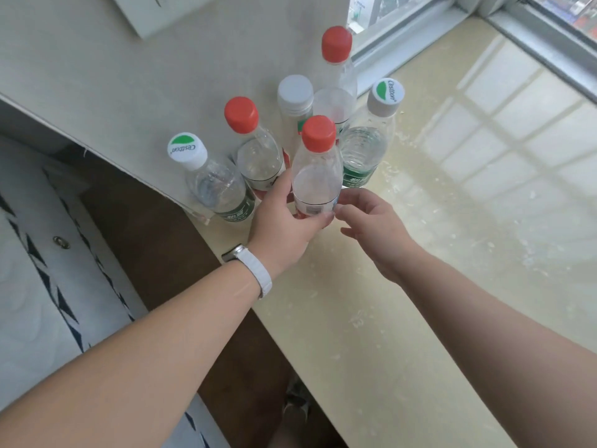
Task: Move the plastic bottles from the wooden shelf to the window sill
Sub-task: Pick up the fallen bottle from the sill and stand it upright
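While the left hand (284, 221) grips the red-capped bottle (318, 169) at its label, the right hand (374, 227) hovers loose-fingered just beside it.
Bottle upright at the window sill's (420, 253) near edge, five other bottles (258, 153) clustered behind.

Three red-capped bottles (318, 169) (258, 160) (337, 95), two green-logo-capped bottles (216, 185) (365, 147), one white-capped bottle (295, 118)

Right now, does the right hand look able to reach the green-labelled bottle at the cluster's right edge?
Probably yes: the right hand is empty, just in front of the green-labelled bottle, with nothing between them.
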